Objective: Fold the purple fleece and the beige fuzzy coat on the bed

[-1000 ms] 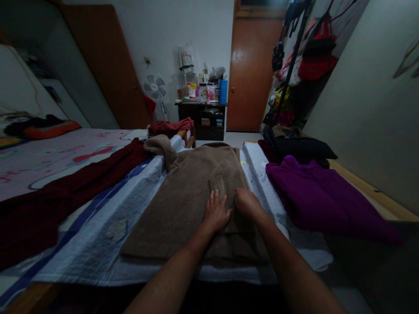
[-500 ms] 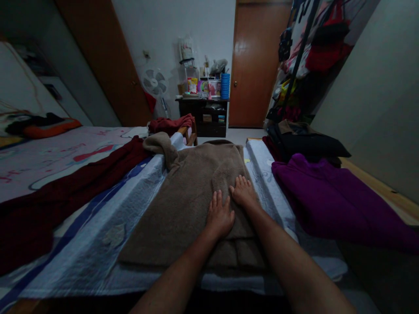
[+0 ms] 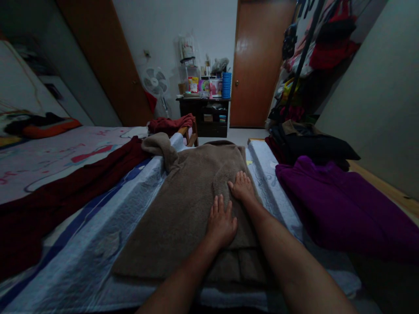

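A brown fleecy garment (image 3: 173, 218) lies spread on the pale blue-white bedding in front of me. Its right side is folded inward, and one sleeve (image 3: 160, 146) sticks out bunched at the upper left. My left hand (image 3: 222, 222) rests flat on the middle of the fabric with its fingers stretched out. Farther up and to the right, my right hand (image 3: 242, 186) presses flat on the folded sleeve part near the right edge, fingers spread. Neither hand grips the cloth.
On the right lie a folded purple garment (image 3: 340, 205) and a dark folded pile (image 3: 321, 144). A dark red garment (image 3: 75, 187) stretches along the left bed. Behind stand a black cabinet (image 3: 212, 126), a white fan (image 3: 155, 83) and a wooden door (image 3: 262, 65).
My left hand has slid slightly nearer to me over the garment, while my right hand has shifted a little farther away. The camera view has moved slightly. The garment keeps its folded shape.
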Available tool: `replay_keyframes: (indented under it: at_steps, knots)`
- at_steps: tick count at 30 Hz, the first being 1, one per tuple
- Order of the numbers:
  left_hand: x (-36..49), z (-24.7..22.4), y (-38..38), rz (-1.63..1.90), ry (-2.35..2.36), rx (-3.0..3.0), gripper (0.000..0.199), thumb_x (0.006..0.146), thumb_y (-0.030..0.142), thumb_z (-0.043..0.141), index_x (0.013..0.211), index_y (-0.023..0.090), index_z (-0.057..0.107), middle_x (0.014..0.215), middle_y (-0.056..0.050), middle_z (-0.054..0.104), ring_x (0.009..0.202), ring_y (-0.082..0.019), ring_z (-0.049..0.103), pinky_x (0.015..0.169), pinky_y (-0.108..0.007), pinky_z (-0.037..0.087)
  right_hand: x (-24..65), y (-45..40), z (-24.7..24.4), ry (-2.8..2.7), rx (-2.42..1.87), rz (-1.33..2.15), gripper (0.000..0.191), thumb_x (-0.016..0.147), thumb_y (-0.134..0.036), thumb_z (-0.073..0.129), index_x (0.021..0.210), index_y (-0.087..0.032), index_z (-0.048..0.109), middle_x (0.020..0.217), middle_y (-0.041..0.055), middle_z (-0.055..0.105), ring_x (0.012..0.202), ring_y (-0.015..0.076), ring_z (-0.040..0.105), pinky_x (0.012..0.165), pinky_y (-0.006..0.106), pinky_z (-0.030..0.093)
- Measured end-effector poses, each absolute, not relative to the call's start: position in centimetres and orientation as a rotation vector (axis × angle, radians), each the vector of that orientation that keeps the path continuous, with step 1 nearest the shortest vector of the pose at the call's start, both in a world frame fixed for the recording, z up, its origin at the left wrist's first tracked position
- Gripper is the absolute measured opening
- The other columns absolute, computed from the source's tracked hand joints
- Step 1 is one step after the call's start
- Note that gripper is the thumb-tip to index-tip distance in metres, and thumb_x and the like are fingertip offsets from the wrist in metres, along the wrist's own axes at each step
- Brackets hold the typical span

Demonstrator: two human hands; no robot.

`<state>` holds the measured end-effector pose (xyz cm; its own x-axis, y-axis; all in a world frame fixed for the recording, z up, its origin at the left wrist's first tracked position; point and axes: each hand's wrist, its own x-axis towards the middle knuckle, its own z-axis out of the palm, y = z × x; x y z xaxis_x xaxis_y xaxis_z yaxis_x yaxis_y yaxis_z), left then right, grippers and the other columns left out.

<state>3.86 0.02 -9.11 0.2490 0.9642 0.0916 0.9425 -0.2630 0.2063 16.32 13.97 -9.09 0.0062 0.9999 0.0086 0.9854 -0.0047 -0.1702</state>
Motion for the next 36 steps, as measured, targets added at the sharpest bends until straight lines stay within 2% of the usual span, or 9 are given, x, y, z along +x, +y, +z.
replay_keyframes:
  at_steps: [6,16,20,23,25,29,32,36]
  knots:
    - [3.8,-9.5,0.0,0.34,1.839,2.404,0.061,0.091,0.041,0.045,0.148,0.019,0.036,0.16,-0.015,0.018,0.148,-0.036,0.007,0.113,-0.053,0.026,16.3,15.8,-9.7,-2.083,-2.135,0.165,0.081,0.095,-0.058,0.024,0.153,-0.002,0.014,0.16,0.0186,0.012,0.147,0.0275,0.01,0.116,0.039,0.008]
    - [4.0,-9.8,-0.1,0.366,1.84,2.4,0.061,0.092,0.042,0.045,0.148,0.019,0.038,0.16,-0.014,0.02,0.148,-0.036,0.007,0.114,-0.053,0.026,16.3,18.0,-9.4,-2.044,-2.121,0.148,0.077,0.096,-0.06,0.023,0.153,-0.008,0.02,0.159,0.0193,0.015,0.147,0.0289,0.011,0.115,0.04,0.009]
    - [3.7,-9.0,0.3,0.303,1.811,2.4,0.063,0.09,0.045,0.046,0.147,0.021,0.039,0.159,-0.013,0.024,0.147,-0.037,0.012,0.114,-0.054,0.025,16.3,18.5,-9.4,-2.038,-2.139,0.16,0.075,0.096,-0.059,0.02,0.153,-0.01,0.02,0.16,0.0181,0.015,0.147,0.0289,0.011,0.115,0.041,0.009]
    - [3.4,-7.9,2.3,0.242,1.81,2.41,0.061,0.09,0.044,0.046,0.146,0.022,0.041,0.156,-0.013,0.03,0.144,-0.037,0.022,0.116,-0.056,0.018,16.4,18.7,-9.5,-2.043,-2.135,0.149,0.072,0.097,-0.056,0.02,0.153,-0.01,0.02,0.16,0.0171,0.014,0.147,0.0279,0.012,0.115,0.041,0.009]
    - [3.4,-7.3,4.6,0.223,1.83,2.415,0.059,0.092,0.038,0.043,0.147,0.018,0.039,0.156,-0.015,0.031,0.144,-0.034,0.024,0.117,-0.055,0.015,16.4,18.8,-9.6,-2.044,-2.131,0.146,0.07,0.098,-0.053,0.021,0.153,-0.01,0.021,0.16,0.0169,0.015,0.147,0.0275,0.012,0.115,0.04,0.01]
    - [4.0,-6.9,10.1,0.221,1.815,2.436,0.06,0.091,0.026,0.038,0.148,0.008,0.034,0.157,-0.017,0.028,0.146,-0.028,0.019,0.118,-0.046,0.017,16.4,18.7,-9.7,-2.034,-2.106,0.116,0.067,0.098,-0.048,0.028,0.152,-0.008,0.026,0.159,0.0176,0.02,0.147,0.0278,0.014,0.115,0.04,0.011]
    - [4.7,-7.2,13.4,0.273,1.856,2.408,0.057,0.093,0.023,0.033,0.147,0.008,0.035,0.156,-0.015,0.03,0.146,-0.026,0.022,0.118,-0.044,0.019,16.4,18.4,-9.6,-2.055,-2.031,0.065,0.061,0.098,-0.042,0.031,0.15,-0.009,0.032,0.159,0.0142,0.023,0.147,0.0274,0.015,0.116,0.04,0.012]
    - [4.9,-7.8,15.7,0.321,1.89,2.345,0.054,0.096,0.023,0.027,0.147,0.01,0.036,0.155,-0.012,0.035,0.143,-0.023,0.028,0.116,-0.042,0.025,16.6,18.2,-9.5,-2.176,-1.807,0.025,0.052,0.098,-0.026,0.028,0.146,-0.011,0.039,0.159,0.0085,0.024,0.147,0.0218,0.017,0.116,0.034,0.015]
